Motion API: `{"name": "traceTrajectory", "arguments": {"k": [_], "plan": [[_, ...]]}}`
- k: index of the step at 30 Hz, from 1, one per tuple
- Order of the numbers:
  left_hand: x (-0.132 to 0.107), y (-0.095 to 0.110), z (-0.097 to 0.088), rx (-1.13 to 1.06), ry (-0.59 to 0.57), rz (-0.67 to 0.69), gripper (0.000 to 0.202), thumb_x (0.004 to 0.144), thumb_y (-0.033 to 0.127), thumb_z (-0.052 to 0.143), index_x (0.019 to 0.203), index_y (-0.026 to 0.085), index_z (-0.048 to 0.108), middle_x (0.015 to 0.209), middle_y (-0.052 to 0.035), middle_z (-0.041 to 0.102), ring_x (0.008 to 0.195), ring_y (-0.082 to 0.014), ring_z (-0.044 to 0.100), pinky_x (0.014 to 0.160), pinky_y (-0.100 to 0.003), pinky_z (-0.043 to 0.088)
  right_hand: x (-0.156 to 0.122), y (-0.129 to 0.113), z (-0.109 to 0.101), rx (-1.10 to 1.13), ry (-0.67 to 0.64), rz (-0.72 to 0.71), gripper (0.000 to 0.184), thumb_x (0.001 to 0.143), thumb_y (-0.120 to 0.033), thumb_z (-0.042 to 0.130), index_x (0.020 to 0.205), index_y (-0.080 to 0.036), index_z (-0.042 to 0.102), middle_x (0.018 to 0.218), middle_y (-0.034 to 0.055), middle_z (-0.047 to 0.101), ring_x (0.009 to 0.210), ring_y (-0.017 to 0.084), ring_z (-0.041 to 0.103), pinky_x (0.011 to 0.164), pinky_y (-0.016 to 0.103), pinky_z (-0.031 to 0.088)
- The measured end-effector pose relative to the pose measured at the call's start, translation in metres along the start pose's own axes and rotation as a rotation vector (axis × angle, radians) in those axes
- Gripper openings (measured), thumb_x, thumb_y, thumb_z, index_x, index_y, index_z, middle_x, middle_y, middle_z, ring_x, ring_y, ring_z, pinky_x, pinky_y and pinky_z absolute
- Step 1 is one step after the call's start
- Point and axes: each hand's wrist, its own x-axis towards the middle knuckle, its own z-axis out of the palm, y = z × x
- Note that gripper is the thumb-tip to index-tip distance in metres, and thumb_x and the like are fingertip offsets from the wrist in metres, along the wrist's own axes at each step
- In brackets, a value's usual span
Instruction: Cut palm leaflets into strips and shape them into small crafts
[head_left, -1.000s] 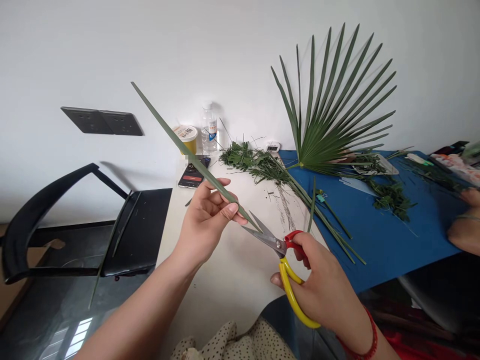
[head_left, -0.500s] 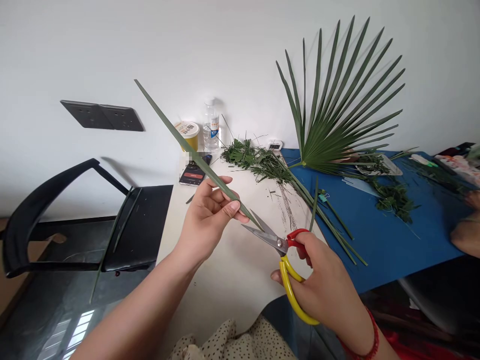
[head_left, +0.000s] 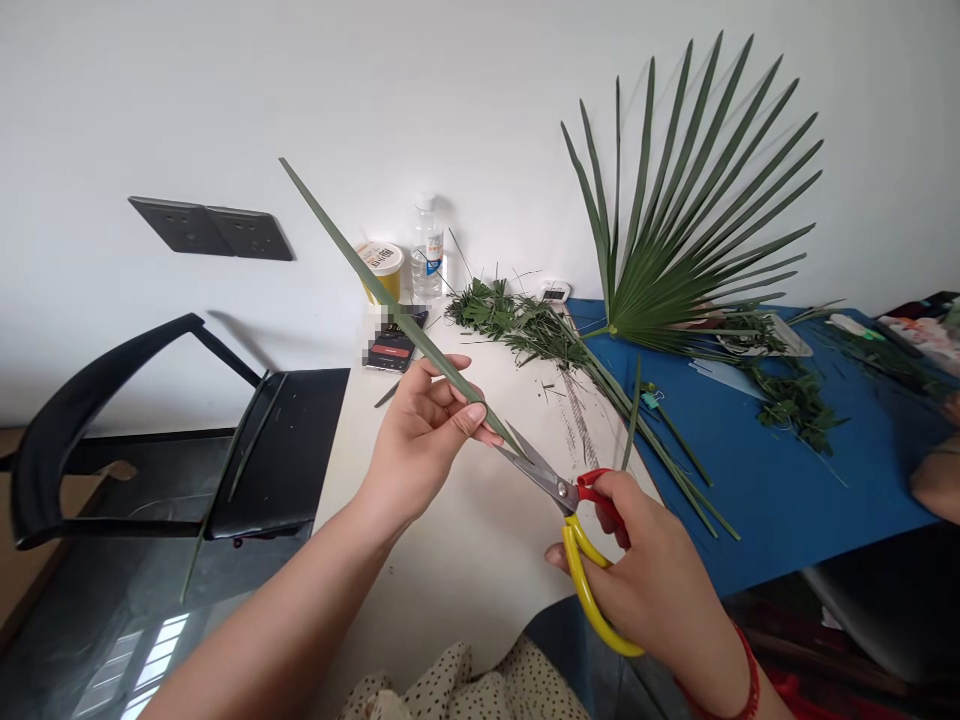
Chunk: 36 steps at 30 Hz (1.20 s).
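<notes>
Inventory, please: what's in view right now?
Palm frond: one, green, upright by wall.
Mat: one, blue, on table's right.
Leaf clippings: several, green, on table and mat.
Bottle: one, clear, at table's back.
Cup: one, yellow, beside bottle.
Phone: one, black, near cup.
Chair: one, black, left of table.
Sockets: two, black, on wall.
Scissors: one, red-yellow, lower centre.
Leaf strip: one, green, centre.
Co-worker's arm: one, right edge.
Left hand: one, holding strip.
Right hand: one, holding scissors.

The scissors now sit further right in view.
</notes>
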Motion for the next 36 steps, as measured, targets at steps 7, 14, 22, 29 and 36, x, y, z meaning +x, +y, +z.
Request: {"name": "traceTrajectory", "arguments": {"k": [7,14,22,29,36], "plan": [[0.001,-0.005,0.0,0.004,-0.025,-0.002,0.037,0.085,0.017,0.07,0.117,0.023,0.051,0.078,0.0033,0.061,0.067,-0.0132,0.066,0.066,-0.03,0.061,-0.001,0.002,0.0,-0.035,0.008,-0.005,0.03,0.076,-0.041,0.073,0.088,-0.026,0.05,0.066,-0.0042,0.054,0.056,0.018,0.055,0.05,0.027,0.042],[0.002,-0.008,0.002,-0.01,-0.025,-0.022,0.038,0.083,0.019,0.072,0.115,0.023,0.052,0.077,0.004,0.061,0.065,-0.0131,0.066,0.064,-0.029,0.059,-0.004,0.008,0.004,-0.021,0.011,-0.011,0.028,0.078,-0.042,0.072,0.089,-0.026,0.051,0.064,-0.0045,0.056,0.053,0.017,0.055,0.048,0.026,0.042],[0.003,-0.011,0.004,0.002,-0.034,-0.042,0.036,0.085,0.019,0.07,0.115,0.022,0.051,0.077,0.0041,0.06,0.065,-0.013,0.066,0.064,-0.03,0.06,-0.007,0.01,0.006,0.027,-0.011,0.04,0.037,0.075,-0.048,0.077,0.091,-0.026,0.052,0.062,-0.0062,0.052,0.053,0.017,0.053,0.049,0.026,0.042],[0.003,-0.01,0.005,0.011,-0.029,-0.058,0.036,0.084,0.019,0.071,0.115,0.023,0.052,0.077,0.0041,0.059,0.066,-0.0128,0.065,0.065,-0.031,0.061,-0.009,0.008,0.009,0.025,-0.028,0.078,0.036,0.076,-0.05,0.075,0.089,-0.026,0.05,0.061,-0.0068,0.047,0.054,0.016,0.049,0.049,0.025,0.04],[0.004,-0.012,0.004,0.007,-0.044,-0.042,0.035,0.085,0.017,0.069,0.116,0.022,0.052,0.078,0.0045,0.057,0.066,-0.0124,0.065,0.064,-0.03,0.061,-0.009,0.009,0.009,0.05,-0.055,0.098,0.035,0.078,-0.05,0.074,0.092,-0.025,0.053,0.064,-0.0057,0.052,0.055,0.016,0.051,0.051,0.025,0.04]]}}
